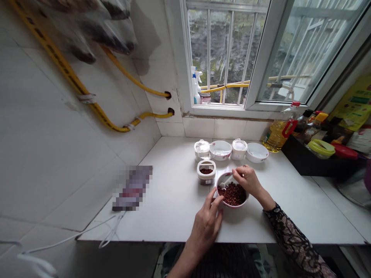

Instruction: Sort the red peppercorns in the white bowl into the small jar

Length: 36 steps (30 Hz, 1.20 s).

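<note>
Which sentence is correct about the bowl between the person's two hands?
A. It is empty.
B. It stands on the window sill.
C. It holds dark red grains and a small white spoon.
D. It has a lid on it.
C. The bowl is filled with dark red grains, and the small white spoon rests in it, its handle at the fingers of the right hand.

White countertop (pixel 171 200) left of the bowl (pixel 232 192) gives passage; a jar (pixel 206 172) and dishes (pixel 220 150) block behind it.
</note>
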Tool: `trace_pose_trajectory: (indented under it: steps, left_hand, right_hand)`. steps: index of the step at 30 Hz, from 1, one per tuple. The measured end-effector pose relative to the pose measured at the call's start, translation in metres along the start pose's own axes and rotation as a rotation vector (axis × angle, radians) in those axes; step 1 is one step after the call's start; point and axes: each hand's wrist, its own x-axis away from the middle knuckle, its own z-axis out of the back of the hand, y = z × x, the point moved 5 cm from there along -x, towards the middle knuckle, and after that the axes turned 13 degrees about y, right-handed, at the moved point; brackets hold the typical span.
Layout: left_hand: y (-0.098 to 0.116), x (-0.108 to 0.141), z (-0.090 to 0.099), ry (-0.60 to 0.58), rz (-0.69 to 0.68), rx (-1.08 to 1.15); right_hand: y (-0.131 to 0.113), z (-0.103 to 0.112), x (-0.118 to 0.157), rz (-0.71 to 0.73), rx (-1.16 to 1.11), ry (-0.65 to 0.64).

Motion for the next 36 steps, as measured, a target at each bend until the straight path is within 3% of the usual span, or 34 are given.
trace_pose_trajectory:
  steps: [14,25,31,36]
  left_hand:
    - [0.000,0.000,0.001,-0.006,-0.001,0.001]
    - [0.001,-0.001,0.001,0.002,-0.004,-0.003]
    - [0.001,-0.001,0.001,0.019,-0.001,0.018]
    - [0.000,0.000,0.000,0.017,-0.003,0.016]
  right_hand:
    - [0.023,0.005,0.001,-0.439,-0.314,0.007]
    - [0.032,0.000,0.004,-0.568,-0.427,-0.017]
    - [0.031,0.000,-0.009,-0.567,-0.431,0.033]
    - [-0.007,0.008,-0.042,-0.280,-0.216,0.204]
